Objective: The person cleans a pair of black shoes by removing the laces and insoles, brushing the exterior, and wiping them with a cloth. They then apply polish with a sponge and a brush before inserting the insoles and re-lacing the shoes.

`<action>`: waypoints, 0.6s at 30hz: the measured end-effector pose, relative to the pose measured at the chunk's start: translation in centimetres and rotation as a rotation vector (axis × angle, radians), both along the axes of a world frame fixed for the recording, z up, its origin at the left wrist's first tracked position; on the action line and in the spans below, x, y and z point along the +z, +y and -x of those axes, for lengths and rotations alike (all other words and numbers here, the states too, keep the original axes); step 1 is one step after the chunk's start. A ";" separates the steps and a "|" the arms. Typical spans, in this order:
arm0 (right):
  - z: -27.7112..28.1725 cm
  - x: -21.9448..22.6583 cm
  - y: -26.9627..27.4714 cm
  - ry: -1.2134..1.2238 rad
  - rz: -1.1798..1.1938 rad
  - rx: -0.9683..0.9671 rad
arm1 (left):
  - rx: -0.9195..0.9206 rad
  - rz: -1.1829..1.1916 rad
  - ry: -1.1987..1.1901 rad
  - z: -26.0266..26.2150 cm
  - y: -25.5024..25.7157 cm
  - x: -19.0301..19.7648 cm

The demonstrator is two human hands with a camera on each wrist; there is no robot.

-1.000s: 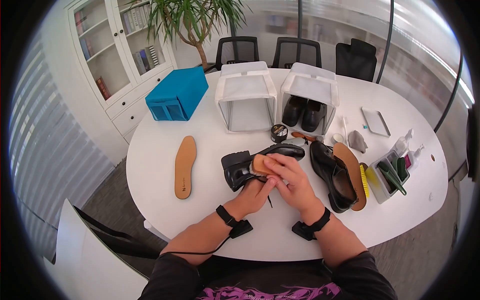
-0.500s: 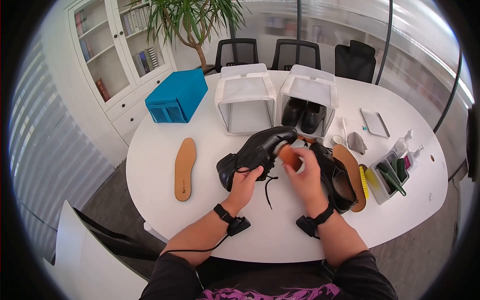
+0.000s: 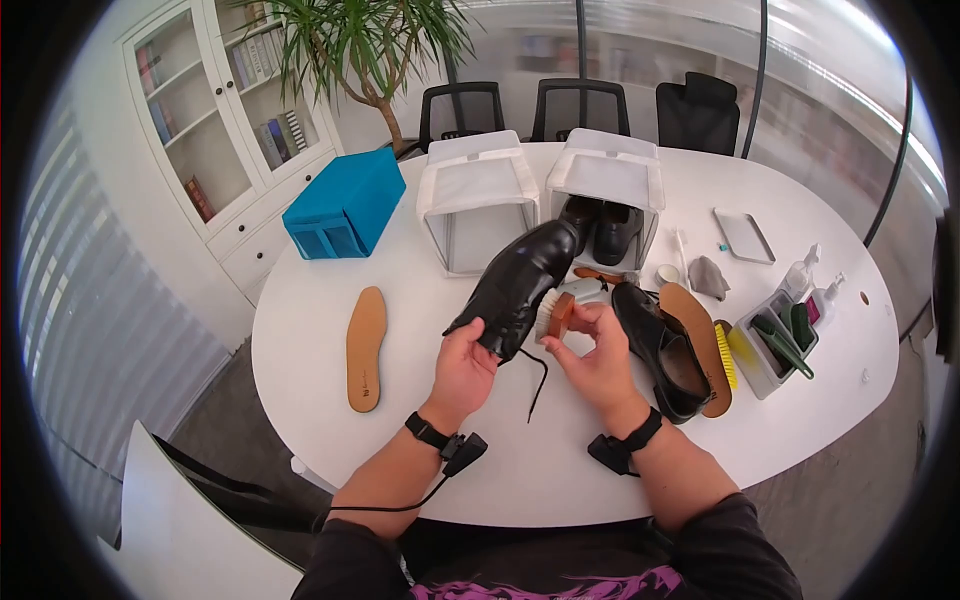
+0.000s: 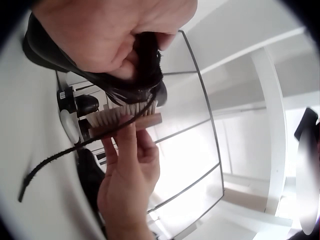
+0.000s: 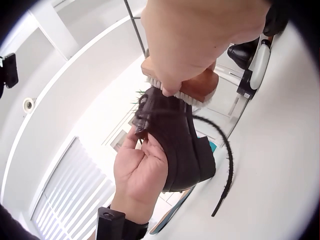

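Note:
A black lace-up shoe (image 3: 522, 280) is held up off the table by the left hand (image 3: 465, 370), whose fingers grip it at the opening, as the left wrist view shows. The right hand (image 3: 597, 365) pinches a wooden brush (image 3: 562, 315) with pale bristles beside the shoe. In the right wrist view the bristles of the brush (image 5: 200, 86) lie against or very near the shoe (image 5: 172, 135); contact is not certain. One loose lace (image 3: 541, 385) hangs below the shoe.
Right of the hands lie another black shoe (image 3: 660, 350), a tan insole (image 3: 700, 340) and a caddy (image 3: 770, 350) with brushes. Another insole (image 3: 367, 350) lies left. Behind stand a blue box (image 3: 350, 200) and two white boxes (image 3: 480, 175) (image 3: 605, 175), one holding black shoes.
The shoe has been turned and raised, its toe now pointing up and away. The left hand has shifted its grip toward the shoe's opening. The brush has moved back beside the shoe and stands more upright.

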State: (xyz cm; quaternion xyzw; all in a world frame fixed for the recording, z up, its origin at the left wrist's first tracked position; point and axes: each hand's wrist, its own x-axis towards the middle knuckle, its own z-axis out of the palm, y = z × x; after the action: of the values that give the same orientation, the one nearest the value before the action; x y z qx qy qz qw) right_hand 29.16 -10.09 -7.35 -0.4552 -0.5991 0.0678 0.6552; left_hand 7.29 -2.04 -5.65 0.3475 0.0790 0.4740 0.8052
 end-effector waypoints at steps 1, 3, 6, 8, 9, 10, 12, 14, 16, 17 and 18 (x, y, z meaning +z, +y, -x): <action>-0.2 0.0 0.2 0.023 -0.021 -0.046 | -0.042 0.033 -0.046 0.6 0.2 0.5; -0.1 0.1 0.6 0.155 -0.070 -0.089 | -0.080 0.049 -0.057 1.2 0.2 0.4; 0.2 0.6 -0.1 0.153 -0.176 -0.139 | -0.327 0.157 -0.254 0.6 -0.7 0.9; 0.4 0.2 -1.0 -0.045 -0.153 -0.153 | -0.326 0.176 -0.261 0.6 -0.9 1.1; 0.6 0.6 -1.4 -0.045 -0.150 -0.152 | -0.326 0.193 -0.259 0.6 -1.0 1.4; 1.0 1.2 -1.8 -0.141 -0.107 -0.104 | -0.325 0.195 -0.256 0.7 -0.8 1.3; 1.6 2.2 -2.0 -0.277 -0.040 0.013 | -0.272 0.265 -0.258 1.3 -0.1 1.0; 1.8 2.3 -2.3 -0.305 0.046 0.044 | -0.139 0.227 -0.156 0.9 0.1 1.1; 1.8 2.4 -2.5 -0.339 0.136 0.076 | 0.057 0.156 0.025 0.5 -0.2 1.8; 1.7 2.5 -2.6 -0.354 0.189 0.101 | 0.062 0.160 0.024 0.5 0.0 1.9; 1.6 2.5 -2.7 -0.370 0.244 0.126 | 0.097 0.143 0.038 0.4 0.3 2.0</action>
State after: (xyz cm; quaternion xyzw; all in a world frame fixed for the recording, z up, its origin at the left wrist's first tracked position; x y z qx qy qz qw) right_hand 27.53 -12.81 -4.89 -0.4973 -0.7237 0.0957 0.4688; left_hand 6.84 -1.78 -3.63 0.2937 0.1446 0.4987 0.8025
